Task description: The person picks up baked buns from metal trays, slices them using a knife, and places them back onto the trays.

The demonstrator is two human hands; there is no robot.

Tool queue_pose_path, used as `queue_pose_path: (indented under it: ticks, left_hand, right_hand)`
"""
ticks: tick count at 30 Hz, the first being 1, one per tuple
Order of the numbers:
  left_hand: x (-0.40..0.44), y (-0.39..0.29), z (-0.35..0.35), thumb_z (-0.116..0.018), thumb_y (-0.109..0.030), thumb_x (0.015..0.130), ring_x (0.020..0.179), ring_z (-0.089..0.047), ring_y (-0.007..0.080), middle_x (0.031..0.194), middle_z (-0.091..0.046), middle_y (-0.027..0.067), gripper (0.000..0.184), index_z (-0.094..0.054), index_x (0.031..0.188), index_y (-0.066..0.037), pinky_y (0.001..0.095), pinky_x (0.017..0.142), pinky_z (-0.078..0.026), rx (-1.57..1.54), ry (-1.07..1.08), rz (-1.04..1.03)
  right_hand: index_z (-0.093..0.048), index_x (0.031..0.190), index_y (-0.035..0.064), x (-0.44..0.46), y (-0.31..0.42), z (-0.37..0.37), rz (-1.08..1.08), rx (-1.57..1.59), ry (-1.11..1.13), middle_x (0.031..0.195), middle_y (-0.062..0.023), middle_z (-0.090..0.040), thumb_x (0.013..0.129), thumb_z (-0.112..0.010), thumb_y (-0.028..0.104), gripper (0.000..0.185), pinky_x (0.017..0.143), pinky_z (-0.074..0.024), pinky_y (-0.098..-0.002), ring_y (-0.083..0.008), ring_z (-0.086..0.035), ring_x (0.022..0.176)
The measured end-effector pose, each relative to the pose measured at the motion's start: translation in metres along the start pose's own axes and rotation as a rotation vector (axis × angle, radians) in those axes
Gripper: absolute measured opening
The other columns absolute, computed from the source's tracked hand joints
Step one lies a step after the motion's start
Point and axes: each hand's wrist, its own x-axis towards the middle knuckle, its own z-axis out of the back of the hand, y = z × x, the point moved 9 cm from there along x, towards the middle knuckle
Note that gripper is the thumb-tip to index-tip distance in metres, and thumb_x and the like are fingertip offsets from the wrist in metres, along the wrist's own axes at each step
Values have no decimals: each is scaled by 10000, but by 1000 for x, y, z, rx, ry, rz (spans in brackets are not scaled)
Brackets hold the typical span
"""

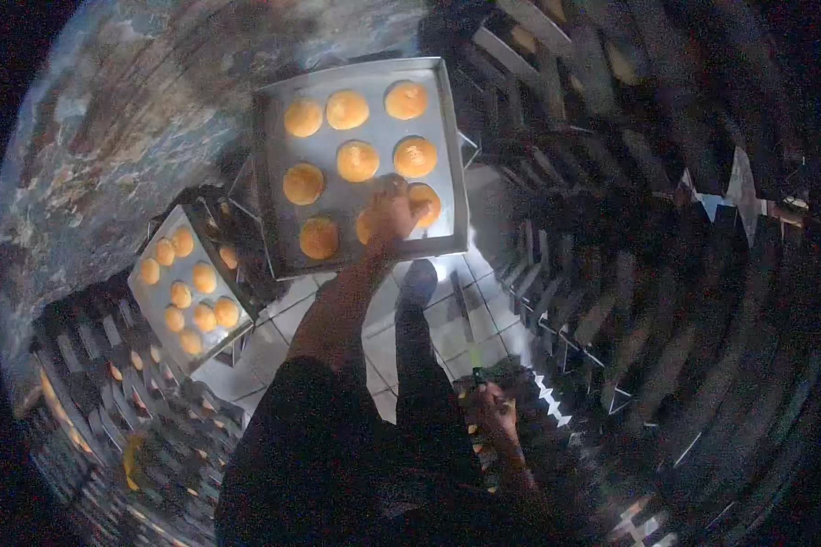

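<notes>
Lying at the thumb side of my left hand (395, 214), a round bun (426, 206) is partly hiding behind it, while another bun (363, 230) is peeking out at the opposite edge. I am seeing those fingers curled, yet I cannot tell whether they are gripping anything. Seven more buns (358, 160) are sitting around and beyond that hand on the metal tray (379, 129). Left of it, a second tray (159, 303) is carrying others. Well apart, my right hand (499, 410) is clasping a small dark object (478, 375).
</notes>
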Motion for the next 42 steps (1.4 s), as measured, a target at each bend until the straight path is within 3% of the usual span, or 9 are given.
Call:
queue_pose_path:
  ticks: [2,7,9,13,15,17,22,31,42]
  left_hand:
    - [2,-29,6,-766,-522,758,1175,-553,420,1242,-603,246,674,-613,1184,-23,517,1041,-402,-223,276,9]
    - [-29,-49,-10,-851,-433,670,1029,-620,382,1076,-637,192,699,-569,1187,-57,516,962,-447,-71,62,-261]
    - [-36,-27,-10,-869,-354,684,1039,-643,341,1131,-643,184,667,-568,1203,-61,474,922,-504,-473,287,128]
    - [-41,-17,20,-756,-171,876,1095,-648,236,1198,-654,91,432,-574,1248,-45,370,917,-542,-1495,274,245]
    - [-51,-37,78,-638,-163,963,1178,-597,243,1253,-644,87,358,-569,1302,-72,421,1031,-478,-1864,317,374]
    - [-52,-73,161,-648,-279,967,1217,-586,248,1319,-617,67,442,-521,1344,-87,482,1018,-484,-2142,307,156]
    - [-44,-83,273,-620,-627,892,1041,-649,261,1143,-689,52,571,-622,1208,-151,510,883,-518,-2197,152,299]
    - [-41,-100,379,-670,-552,881,832,-674,183,917,-717,7,414,-694,1010,-160,371,722,-533,-2151,7,210]
    - [-72,-132,370,-763,-453,836,808,-684,179,902,-720,6,356,-704,1005,-145,363,719,-551,-2055,158,199]
  right_hand:
    - [-633,941,75,9,42,-1,-179,159,-17,743,30,-608,1015,-605,296,235,632,-445,-262,-76,-556,715]
    - [-723,930,63,27,138,-24,-240,-44,72,727,20,-639,1023,-560,289,293,552,-414,-270,-74,-555,619]
    - [-718,872,94,30,165,-26,-115,-79,61,641,54,-589,1025,-567,325,316,502,-351,-256,-48,-493,550]
    - [-694,1027,43,27,244,-55,-234,75,132,726,-1,-625,1025,-579,281,264,459,-343,-265,-59,-440,510]
    - [-665,1185,44,21,299,-73,-98,278,156,724,-1,-633,1029,-569,272,293,429,-324,-231,-44,-422,477]
    - [-608,1308,49,8,349,-91,2,371,194,719,10,-635,1029,-566,279,364,415,-307,-203,-27,-422,473]
    - [-645,1273,48,-29,430,-125,252,258,197,716,24,-624,1032,-566,244,321,418,-311,-203,-14,-418,481]
    - [-631,1306,55,-76,478,-158,330,281,256,722,15,-621,1033,-562,242,338,417,-310,-192,1,-407,484]
    - [-652,1267,49,-60,494,-155,493,145,129,716,27,-615,1022,-582,289,349,432,-324,-195,-13,-423,499]
